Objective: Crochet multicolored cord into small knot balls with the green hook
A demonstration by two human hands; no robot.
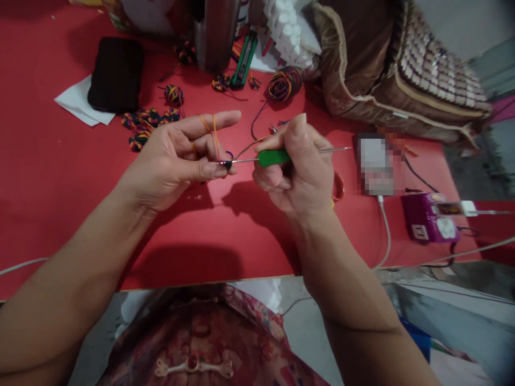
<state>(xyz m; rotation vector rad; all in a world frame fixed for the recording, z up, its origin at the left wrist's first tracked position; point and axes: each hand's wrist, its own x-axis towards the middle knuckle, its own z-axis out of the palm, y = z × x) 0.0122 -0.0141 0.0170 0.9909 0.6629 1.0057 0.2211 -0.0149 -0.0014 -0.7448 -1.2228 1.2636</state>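
My left hand (169,155) pinches a small dark piece of crochet (227,165) between thumb and fingers. Orange yarn (214,128) loops round its outstretched index finger and runs down to the piece. In my right hand (301,166) is a crochet hook with a green handle (273,157), its fingers closed round the grip. The thin metal shaft points left, and its tip meets the crochet at my left fingertips. Another metal end sticks out to the right of the hand. A strand of yarn trails from the piece toward a multicoloured yarn ball (284,84) behind.
Left of centre lie crocheted pieces (147,123) and a black case (116,74) on white paper. A green cutter (244,60) and a metal flask (217,35) stand farther back. A brown bag (354,64), a blurred device (376,163) on a cable and a purple power box (428,217) occupy the right.
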